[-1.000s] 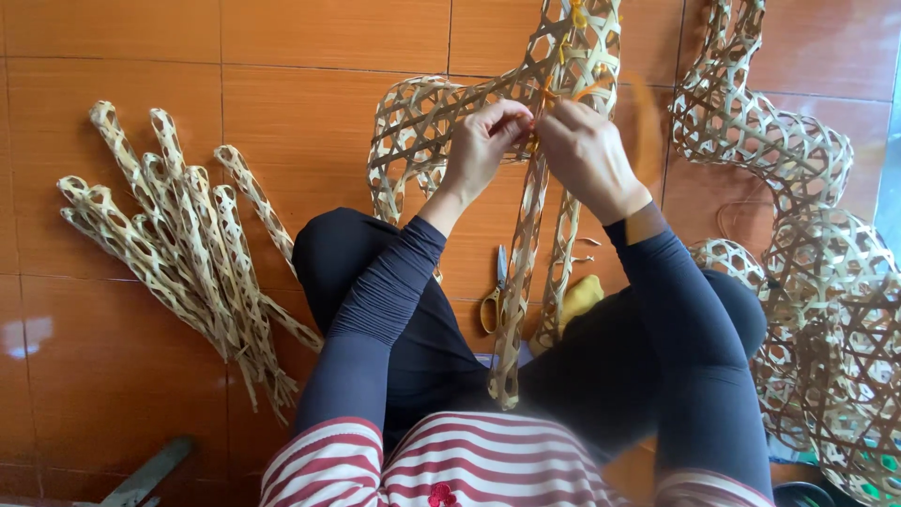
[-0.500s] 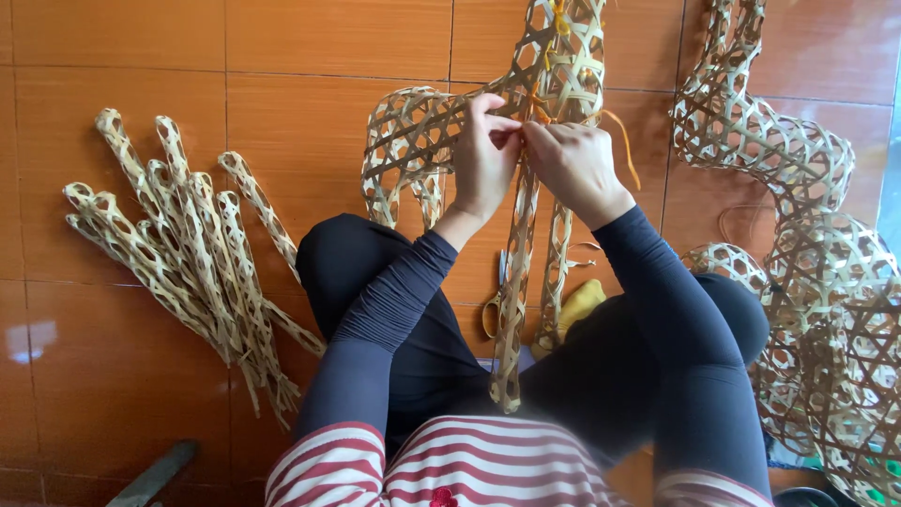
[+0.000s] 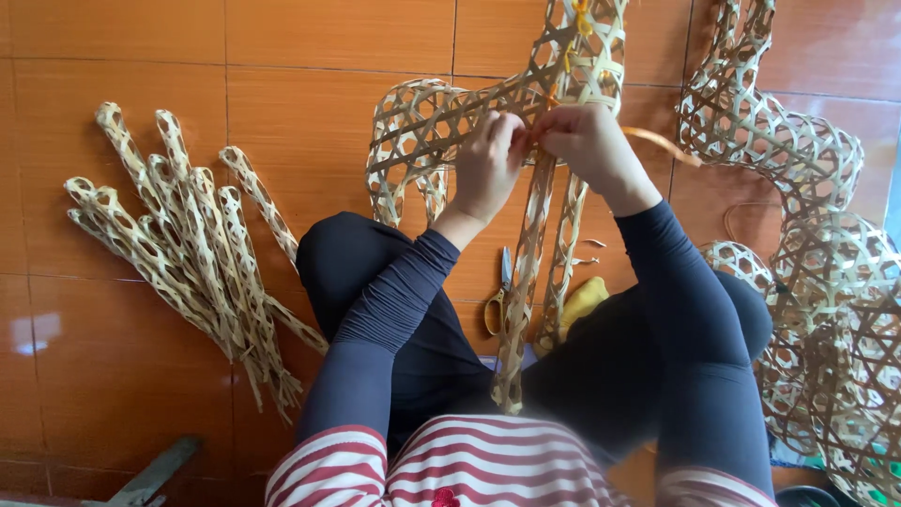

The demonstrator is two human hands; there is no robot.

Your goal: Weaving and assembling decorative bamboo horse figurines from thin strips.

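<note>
gripping woven bamboo frame (image 3: pixel 526 103), both hands (image 3: pixel 540 155) clamped together | scissors (image 3: pixel 497 300) below | bamboo strips (image 3: pixel 188 253) left

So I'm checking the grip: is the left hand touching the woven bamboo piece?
Touching. The head view shows the left hand with its fingers curled onto the lattice of the woven bamboo piece, beside the right hand.

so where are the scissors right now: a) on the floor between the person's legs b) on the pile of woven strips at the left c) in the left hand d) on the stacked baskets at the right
a: the scissors lie on the tiled floor between the legs, while both the left hand and right hand grip the woven bamboo piece.
</note>
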